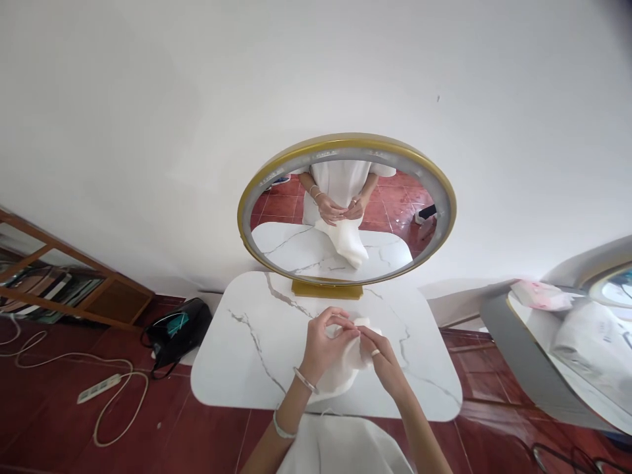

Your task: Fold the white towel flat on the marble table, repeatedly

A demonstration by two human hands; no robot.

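Observation:
Over the front of the table, my left hand [323, 342] is closed in a pinch, with a bangle and a bracelet on its wrist. Its fingertips meet those of my right hand [382, 359], which wears a ring and is also pinched. What lies between the fingertips is too small to make out. Just beneath both hands rests a soft white cloth item [338, 382], partly covered by them. The round gold-framed mirror [346, 143] reflects the hands and this item, which looks long and bent, like a sock.
The white marble-patterned table [232, 355] carries the mirror's gold base [326, 289]. A black bag [185, 329] and a power strip [99, 388] with its cable are on the left. Another table [523, 355] at right holds a tissue pack [540, 294] and white cloth [592, 342].

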